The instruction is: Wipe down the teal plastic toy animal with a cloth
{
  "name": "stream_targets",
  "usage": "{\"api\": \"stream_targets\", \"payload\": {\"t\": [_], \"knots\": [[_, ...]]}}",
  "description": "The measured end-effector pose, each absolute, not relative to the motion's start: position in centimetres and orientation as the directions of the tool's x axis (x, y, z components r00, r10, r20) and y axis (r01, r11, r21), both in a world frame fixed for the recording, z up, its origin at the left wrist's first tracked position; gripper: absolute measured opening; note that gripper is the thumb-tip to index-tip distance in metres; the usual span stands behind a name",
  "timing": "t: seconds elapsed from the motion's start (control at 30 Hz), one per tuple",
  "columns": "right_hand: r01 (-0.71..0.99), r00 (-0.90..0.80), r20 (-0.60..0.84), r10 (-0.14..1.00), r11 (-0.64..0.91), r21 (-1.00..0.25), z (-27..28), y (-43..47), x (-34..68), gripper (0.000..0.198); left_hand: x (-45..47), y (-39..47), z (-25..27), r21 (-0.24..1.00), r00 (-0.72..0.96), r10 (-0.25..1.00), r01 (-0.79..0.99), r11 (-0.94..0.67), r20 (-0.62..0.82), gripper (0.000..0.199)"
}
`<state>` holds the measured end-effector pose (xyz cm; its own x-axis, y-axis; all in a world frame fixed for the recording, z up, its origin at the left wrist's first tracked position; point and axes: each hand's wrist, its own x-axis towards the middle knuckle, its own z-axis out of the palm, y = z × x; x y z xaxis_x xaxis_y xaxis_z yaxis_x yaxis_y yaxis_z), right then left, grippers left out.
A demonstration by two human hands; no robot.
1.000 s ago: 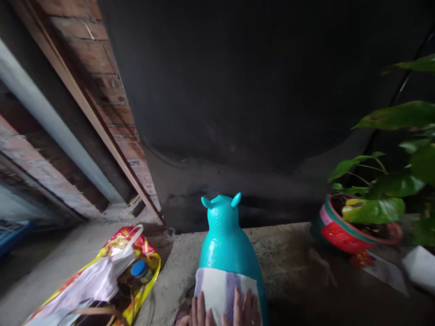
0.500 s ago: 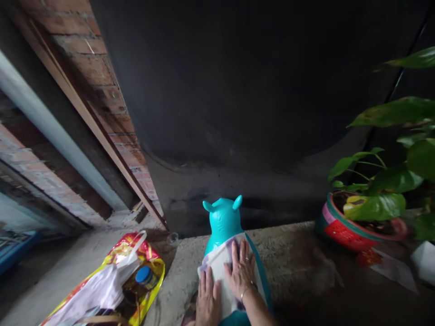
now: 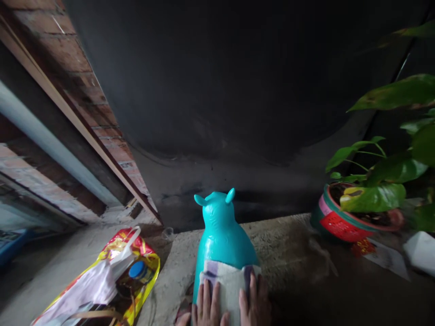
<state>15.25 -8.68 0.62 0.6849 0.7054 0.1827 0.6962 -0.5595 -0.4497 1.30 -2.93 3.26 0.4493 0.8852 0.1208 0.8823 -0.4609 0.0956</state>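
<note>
Cloth (image 3: 231, 285) slid down, left grip (image 3: 205, 311), right grip (image 3: 254, 307) atop.

Purple-striped white cloth (image 3: 228, 284), slightly rumpled, over the body of a glossy turquoise two-eared animal figure (image 3: 222, 242)

A broad black panel (image 3: 217, 99) rises beside a brick wall (image 3: 64, 52). On the concrete floor (image 3: 282, 237), to the left, lies an open red and yellow bag (image 3: 117, 240) holding a blue-lidded jar (image 3: 141, 272) and pale cloth (image 3: 91, 286). To the right, a leafy plant (image 3: 380, 198) grows in a multicoloured pot (image 3: 343, 225) near a white block (image 3: 420, 252).
</note>
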Motion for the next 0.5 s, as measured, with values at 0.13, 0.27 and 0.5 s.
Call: {"api": "stream_targets", "payload": {"t": [0.13, 0.27, 0.5], "knots": [[0.722, 0.59, 0.057, 0.805, -0.494, -0.485, 3.8, -2.2, 19.6, 0.054, 4.4, 0.2, 4.6, 0.067, 0.393, 0.914, 0.914, -0.4, 0.098, 0.052], [0.745, 0.487, 0.069, 0.871, -0.373, -0.553, 5.6, 4.2, 23.3, 0.054, 8.0, 4.1, 6.1, 0.075, 0.328, 0.941, 0.939, -0.334, 0.086, 0.055], [0.73, 0.434, 0.133, 0.891, -0.261, -0.631, 4.3, 6.9, 26.2, 0.053, 10.2, 6.5, 6.8, 0.052, 0.328, 0.927, 0.938, -0.343, 0.182, 0.058]]}}
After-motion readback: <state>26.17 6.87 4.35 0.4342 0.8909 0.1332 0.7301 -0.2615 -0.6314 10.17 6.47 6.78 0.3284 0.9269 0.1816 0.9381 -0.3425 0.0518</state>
